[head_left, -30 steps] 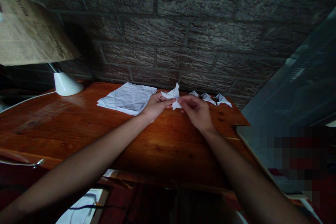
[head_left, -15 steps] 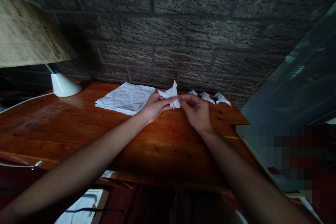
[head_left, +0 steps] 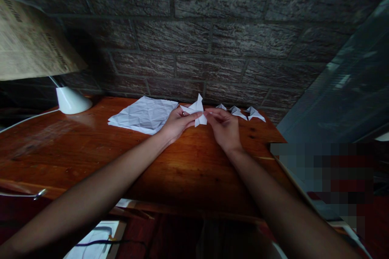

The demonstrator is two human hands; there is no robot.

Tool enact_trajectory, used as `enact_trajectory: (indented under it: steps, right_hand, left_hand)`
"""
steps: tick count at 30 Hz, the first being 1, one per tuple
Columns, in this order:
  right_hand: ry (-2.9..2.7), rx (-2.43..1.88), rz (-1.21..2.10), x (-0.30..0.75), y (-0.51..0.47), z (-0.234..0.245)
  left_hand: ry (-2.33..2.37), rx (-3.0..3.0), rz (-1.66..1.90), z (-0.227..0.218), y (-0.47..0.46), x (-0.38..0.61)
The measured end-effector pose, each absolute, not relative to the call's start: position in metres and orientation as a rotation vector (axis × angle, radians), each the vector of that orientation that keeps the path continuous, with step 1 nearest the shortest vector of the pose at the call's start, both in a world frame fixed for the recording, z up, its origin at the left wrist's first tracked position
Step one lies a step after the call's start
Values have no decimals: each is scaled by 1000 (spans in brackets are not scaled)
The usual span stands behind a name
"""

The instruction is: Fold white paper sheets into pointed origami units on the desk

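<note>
- Head view: left hand [head_left: 174, 123] and right hand [head_left: 223, 127] both pinch a folded paper figure [head_left: 196, 110] just above the wooden table [head_left: 91, 145].
- Since a second ago the grip is unchanged, so the same fold is under way.
- Creased sheet [head_left: 142, 114] lies at its 9 o'clock and small folded pieces [head_left: 240, 112] at 3 o'clock.

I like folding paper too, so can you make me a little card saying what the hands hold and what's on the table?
Left hand: pinching the folded paper figure
Right hand: pinching the same figure
Left of it: creased sheet, flat on the table
Right of it: three small folded pieces
Far left: lamp with white base
</note>
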State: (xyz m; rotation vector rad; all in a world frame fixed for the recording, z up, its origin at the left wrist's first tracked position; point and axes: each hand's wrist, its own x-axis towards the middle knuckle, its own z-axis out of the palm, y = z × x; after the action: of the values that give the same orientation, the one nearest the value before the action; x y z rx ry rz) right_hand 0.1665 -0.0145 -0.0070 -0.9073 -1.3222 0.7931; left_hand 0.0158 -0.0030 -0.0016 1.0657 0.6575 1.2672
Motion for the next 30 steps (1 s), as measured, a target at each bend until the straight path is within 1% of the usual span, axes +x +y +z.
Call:
enact_trajectory:
  steps: [5, 13, 16, 21, 30]
  right_hand:
    - [-1315, -871, 856, 165, -15, -9]
    - [-1256, -870, 1018, 166, -9, -16]
    - [-1293, -892, 964, 166, -10, -16]
    - [-1414, -959, 762, 166, -16, -12]
    - [-1369, -1002, 783, 168, -18, -6]
  left_hand:
    - [668, 1040, 1308, -2, -2, 16]
    - [708, 1096, 1245, -1, -2, 9]
    - [709, 1082, 1265, -1, -2, 10]
    - [714, 1069, 1285, -1, -2, 11]
    - [686, 1126, 1246, 0, -5, 11]
